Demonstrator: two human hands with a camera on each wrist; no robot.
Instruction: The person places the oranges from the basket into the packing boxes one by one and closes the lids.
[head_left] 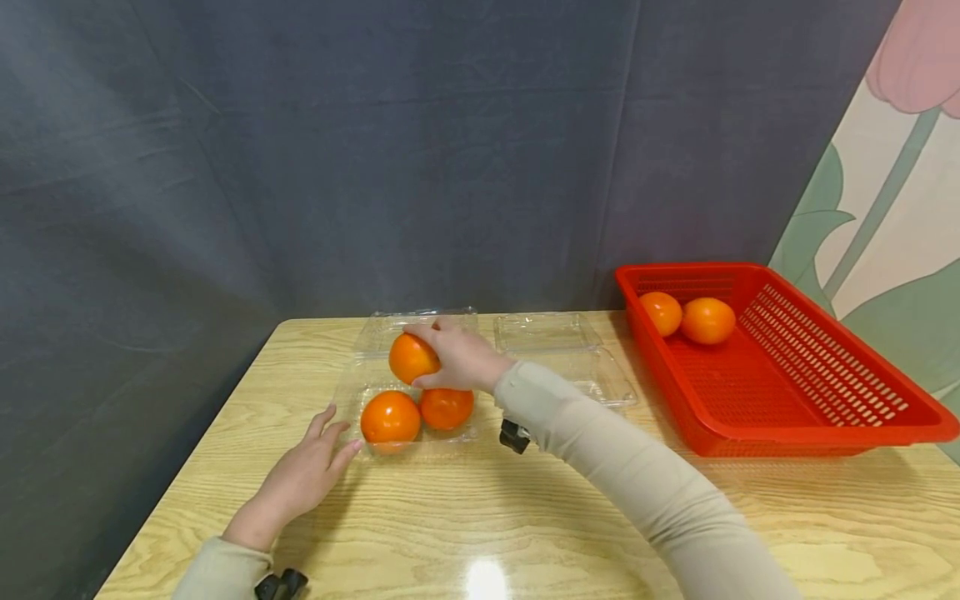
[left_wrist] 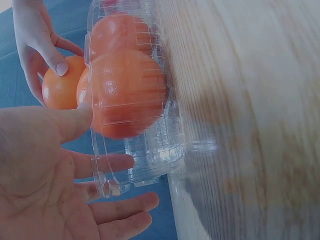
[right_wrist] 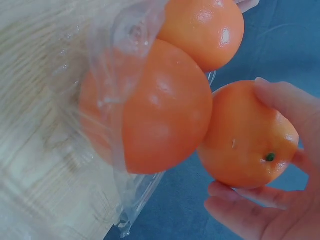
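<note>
My right hand grips an orange above the far side of an open clear plastic clamshell box. In the right wrist view, the thumb and fingers are spread around this orange, which has a small green stem spot. Two more oranges sit in the box's front part, one at the left and one at the right. At the box's front left corner is my left hand, fingers extended. The left wrist view has its fingertips right at the clear wall.
A second clear plastic box stands open right of the first, partly behind my right forearm. Farther right, a red slatted basket holds two oranges at its far left end. A dark cloth hangs behind the wooden table.
</note>
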